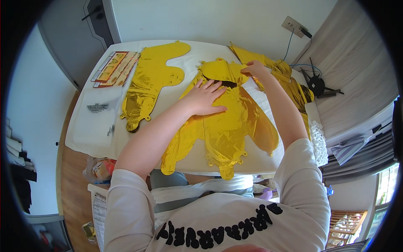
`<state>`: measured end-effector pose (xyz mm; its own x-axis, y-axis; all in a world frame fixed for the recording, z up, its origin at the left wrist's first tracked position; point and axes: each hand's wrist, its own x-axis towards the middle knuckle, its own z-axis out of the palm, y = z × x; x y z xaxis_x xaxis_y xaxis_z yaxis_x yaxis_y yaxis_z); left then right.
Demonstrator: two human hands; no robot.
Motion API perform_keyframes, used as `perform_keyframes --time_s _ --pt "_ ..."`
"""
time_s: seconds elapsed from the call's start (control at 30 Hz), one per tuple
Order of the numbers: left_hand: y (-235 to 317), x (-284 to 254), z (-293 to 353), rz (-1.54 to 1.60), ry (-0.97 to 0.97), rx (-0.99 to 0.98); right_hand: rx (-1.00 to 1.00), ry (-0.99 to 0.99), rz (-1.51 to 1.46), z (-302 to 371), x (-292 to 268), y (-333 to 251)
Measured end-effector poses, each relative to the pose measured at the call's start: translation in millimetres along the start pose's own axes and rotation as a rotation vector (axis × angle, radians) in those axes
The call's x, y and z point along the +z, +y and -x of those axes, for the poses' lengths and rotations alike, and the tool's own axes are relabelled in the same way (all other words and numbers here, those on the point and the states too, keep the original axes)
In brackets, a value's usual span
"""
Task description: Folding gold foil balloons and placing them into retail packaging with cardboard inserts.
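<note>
A flat, uninflated gold foil balloon (222, 130) lies unfolded in front of me, its lobes reaching the table's near edge. My left hand (205, 100) rests on its upper middle, palm down with fingers spread. Beyond those fingertips a folded part of the foil arches up, and a dark gap shows beneath it. At the upper right of this balloon, my right hand (256, 70) has its fingers bent together on the foil's edge. A second flat gold foil balloon (147, 80) lies to the left, with small tabs along its lower end.
More crumpled gold foil (279, 69) lies along the table's far right. Printed cards (113, 69) and a clear plastic bag (94, 107) sit at the left on the white-covered table (88, 136). A black router (317, 84) with cables and white bubble-like packing (318, 143) are at the right edge.
</note>
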<state>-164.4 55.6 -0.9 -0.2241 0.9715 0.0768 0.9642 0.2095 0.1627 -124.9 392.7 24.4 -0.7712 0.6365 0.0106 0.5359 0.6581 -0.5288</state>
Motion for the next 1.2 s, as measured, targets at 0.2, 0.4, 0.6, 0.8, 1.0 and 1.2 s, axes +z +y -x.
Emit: perform_keyframes --time_s 0.2,0.4,0.6,0.8,1.0,1.2 --pt "-5.4 3.3 6.5 -0.003 -0.002 -0.017 0.070 -0.221 -0.244 15.6 5.1 -57.9" --pt "-3.3 0.7 7.4 -0.006 0.000 -0.021 0.114 -0.281 -0.480 29.5 21.2 -99.3" --pt "-5.0 4.5 3.9 -0.019 0.014 -0.005 0.007 -0.350 -0.327 28.9 34.5 -108.3" --pt "-8.0 6.3 8.1 -0.025 0.009 -0.028 -0.057 -0.322 -0.547 35.7 36.8 -90.1" --pt "-8.8 6.7 10.8 -0.004 0.014 -0.017 -0.657 0.003 -0.044 57.5 37.1 -47.7" --pt "-7.9 6.7 5.6 -0.019 -0.020 -0.017 -0.827 0.008 -0.012 56.8 46.0 -45.5"
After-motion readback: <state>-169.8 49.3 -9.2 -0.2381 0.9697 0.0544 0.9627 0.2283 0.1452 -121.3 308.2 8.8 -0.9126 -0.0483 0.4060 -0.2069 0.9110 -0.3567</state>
